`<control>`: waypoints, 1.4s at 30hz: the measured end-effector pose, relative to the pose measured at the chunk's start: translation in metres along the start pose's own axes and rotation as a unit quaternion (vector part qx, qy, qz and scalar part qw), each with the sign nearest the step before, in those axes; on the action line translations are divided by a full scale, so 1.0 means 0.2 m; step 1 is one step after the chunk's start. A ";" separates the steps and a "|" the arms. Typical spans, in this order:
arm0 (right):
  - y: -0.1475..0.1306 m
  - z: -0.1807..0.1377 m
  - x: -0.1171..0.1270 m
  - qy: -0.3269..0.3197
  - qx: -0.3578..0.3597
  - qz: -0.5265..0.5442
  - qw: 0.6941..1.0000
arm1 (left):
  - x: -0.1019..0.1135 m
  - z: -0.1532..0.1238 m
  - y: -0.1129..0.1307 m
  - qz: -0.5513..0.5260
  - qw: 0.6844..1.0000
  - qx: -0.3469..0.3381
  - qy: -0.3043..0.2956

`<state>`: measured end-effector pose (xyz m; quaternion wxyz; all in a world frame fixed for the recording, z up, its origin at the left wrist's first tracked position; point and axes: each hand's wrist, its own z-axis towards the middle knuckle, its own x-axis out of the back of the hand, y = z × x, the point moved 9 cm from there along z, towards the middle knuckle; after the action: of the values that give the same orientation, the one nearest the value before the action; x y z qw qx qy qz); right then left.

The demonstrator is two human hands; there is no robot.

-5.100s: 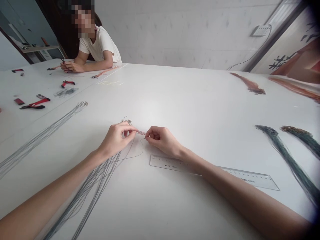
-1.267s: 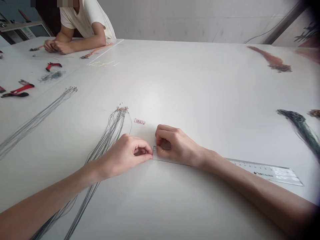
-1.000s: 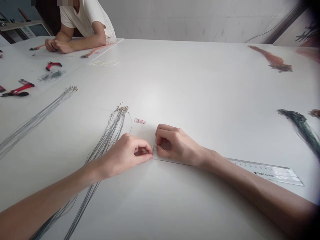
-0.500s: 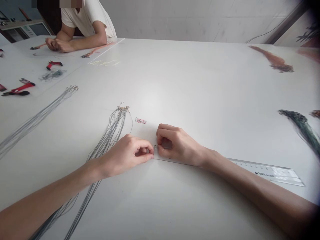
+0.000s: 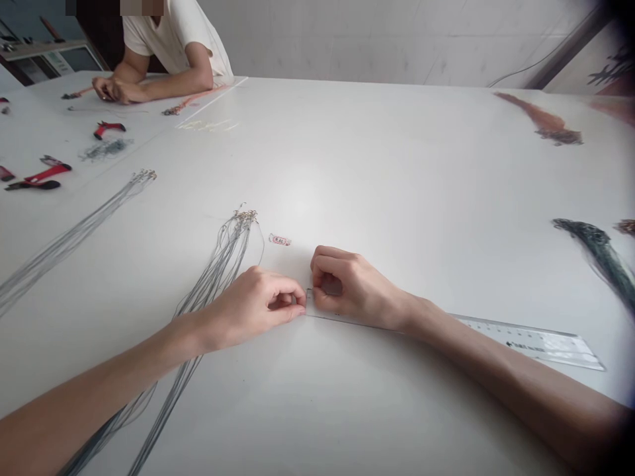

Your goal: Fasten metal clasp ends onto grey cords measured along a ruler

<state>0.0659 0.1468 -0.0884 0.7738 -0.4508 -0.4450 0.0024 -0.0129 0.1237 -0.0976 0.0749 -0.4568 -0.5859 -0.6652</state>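
Left hand (image 5: 253,304) and right hand (image 5: 354,287), grips pinched shut at ruler (image 5: 536,337) end, contents indiscernible; apparently mid-measurement, tag (image 5: 280,239) lay loose.

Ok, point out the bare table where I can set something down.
Widest free patch: the middle of the table, beyond the right hand, between the small tag and the dark cord bundle. Also free: the near edge, below the ruler. Crowded: left of the left hand, where grey cords fan out, and by the red pliers.
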 end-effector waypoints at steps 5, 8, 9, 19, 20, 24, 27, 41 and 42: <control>0.00 0.00 0.00 -0.002 0.000 0.002 1.000 | 0.00 0.00 -0.01 -0.004 1.000 0.003 -0.001; 0.00 0.00 0.00 -0.004 -0.002 0.001 1.000 | 0.00 0.00 -0.01 -0.002 1.000 0.004 -0.002; 0.01 0.00 0.00 -0.004 -0.003 0.002 1.000 | 0.00 0.00 -0.01 -0.002 1.000 0.005 -0.003; 0.01 0.00 0.00 -0.002 0.001 -0.001 1.000 | 0.00 0.01 0.00 -0.004 1.000 -0.002 0.000; 0.01 0.00 0.00 -0.002 0.000 -0.002 1.000 | 0.00 0.01 0.00 -0.005 1.000 -0.003 0.001; 0.01 0.00 0.00 -0.002 0.001 -0.004 1.000 | 0.00 0.00 0.00 -0.004 1.000 -0.007 0.001; 0.01 0.00 0.00 -0.001 0.002 -0.004 1.000 | 0.01 0.00 0.00 -0.006 1.000 -0.008 0.004; 0.01 0.00 0.00 0.000 0.005 -0.002 1.000 | 0.02 0.01 0.02 -0.001 0.999 -0.032 0.024; 0.01 0.00 0.00 0.000 0.005 -0.002 1.000 | 0.02 0.01 0.02 0.001 0.999 -0.034 0.025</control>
<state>0.0662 0.1484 -0.0899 0.7760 -0.4460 -0.4459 0.0037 -0.0114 0.1250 -0.0922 0.0744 -0.4433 -0.5601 -0.6958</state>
